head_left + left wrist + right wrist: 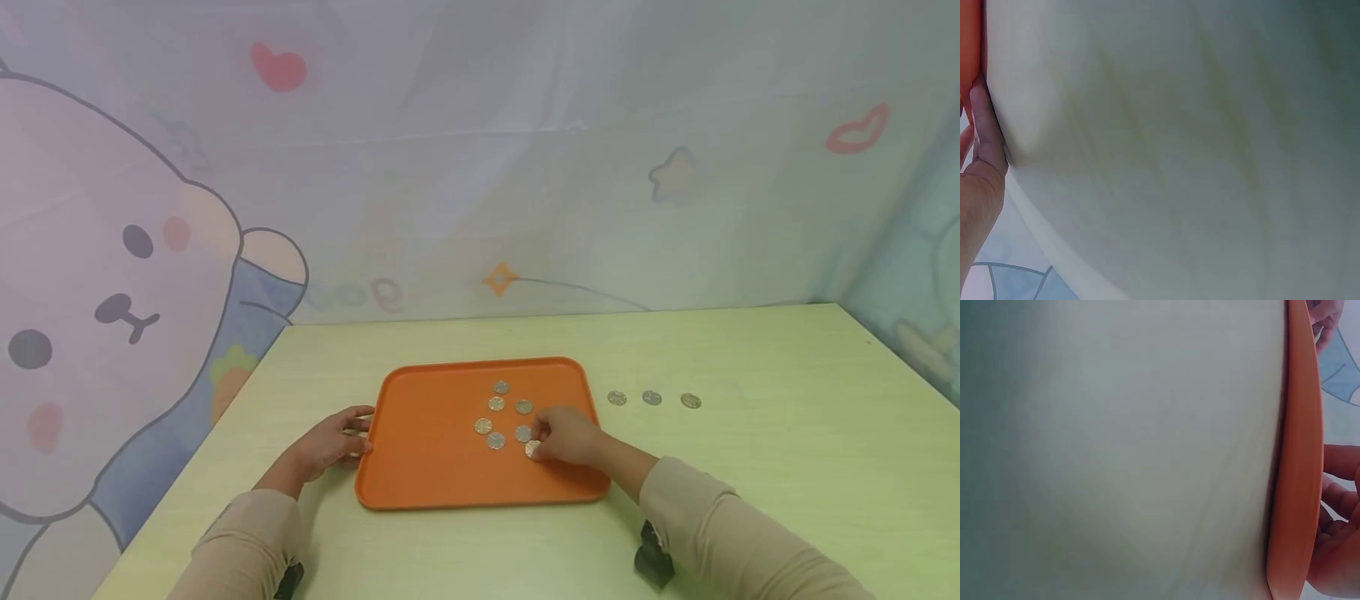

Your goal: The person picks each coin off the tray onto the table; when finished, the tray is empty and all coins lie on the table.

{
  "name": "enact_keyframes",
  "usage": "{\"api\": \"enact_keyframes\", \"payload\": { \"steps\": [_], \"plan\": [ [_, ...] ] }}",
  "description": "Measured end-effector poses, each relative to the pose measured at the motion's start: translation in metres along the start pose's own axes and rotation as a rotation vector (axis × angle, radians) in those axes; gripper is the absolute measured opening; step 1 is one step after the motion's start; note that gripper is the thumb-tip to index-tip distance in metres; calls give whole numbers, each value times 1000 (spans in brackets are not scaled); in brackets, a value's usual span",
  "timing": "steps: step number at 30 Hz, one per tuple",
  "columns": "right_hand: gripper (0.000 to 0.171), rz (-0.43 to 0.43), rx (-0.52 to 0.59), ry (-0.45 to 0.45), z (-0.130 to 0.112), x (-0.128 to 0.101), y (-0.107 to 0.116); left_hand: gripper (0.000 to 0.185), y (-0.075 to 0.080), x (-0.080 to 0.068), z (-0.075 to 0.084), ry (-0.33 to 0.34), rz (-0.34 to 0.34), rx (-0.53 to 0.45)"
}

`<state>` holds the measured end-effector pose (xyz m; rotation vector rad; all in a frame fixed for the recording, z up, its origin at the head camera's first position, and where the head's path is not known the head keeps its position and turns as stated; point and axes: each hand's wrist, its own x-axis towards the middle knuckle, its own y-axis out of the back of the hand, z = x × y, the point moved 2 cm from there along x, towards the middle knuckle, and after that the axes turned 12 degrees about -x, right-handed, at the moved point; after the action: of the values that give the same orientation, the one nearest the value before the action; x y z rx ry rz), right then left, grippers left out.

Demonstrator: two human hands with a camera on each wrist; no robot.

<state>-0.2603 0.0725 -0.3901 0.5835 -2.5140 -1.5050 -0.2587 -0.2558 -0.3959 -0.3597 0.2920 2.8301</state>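
Note:
An orange tray (427, 467) lies on the pale green table, with several silver coins (496, 403) clustered in its right half. My right hand (542, 442) reaches in from the right, its curled fingertips pinching the nearest coin (532, 451) against the tray floor. My left hand (352, 433) lies flat on the table, fingers touching the tray's left rim. The left wrist view shows one straight finger (985, 125) beside the tray edge (967, 44). In the right wrist view, the tray rim (1300, 456) is side-on with my curled fingers (1338, 550) behind it.
Three more coins (652, 398) lie in a row on the table (787, 433) just right of the tray. A cartoon-printed curtain hangs behind the table's far edge and along its left and right sides.

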Motion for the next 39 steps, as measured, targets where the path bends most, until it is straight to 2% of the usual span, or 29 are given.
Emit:
{"api": "enact_keyframes", "payload": {
  "steps": [4, 9, 16, 24, 31, 39],
  "plan": [
    [17, 13, 31, 10, 1, -2, 2, 56, -1, 1, 1, -3, -4, -7],
    [14, -11, 149, -9, 5, -3, 2, 56, -2, 2, 0, 2, -3, -9],
    [11, -32, 287, 11, 9, -2, 1, 57, -1, 2, -1, 2, 1, -11],
    [8, -56, 342, 33, 11, -4, 4, 58, 0, -1, -1, 11, 9, -10],
    [8, -17, 355, 57, 18, -8, 16, 56, 0, 0, -1, 21, 24, -13],
    [9, -3, 419, 74, 28, -14, 31, 57, -1, -1, 2, 5, -5, -1]
  ]
}}
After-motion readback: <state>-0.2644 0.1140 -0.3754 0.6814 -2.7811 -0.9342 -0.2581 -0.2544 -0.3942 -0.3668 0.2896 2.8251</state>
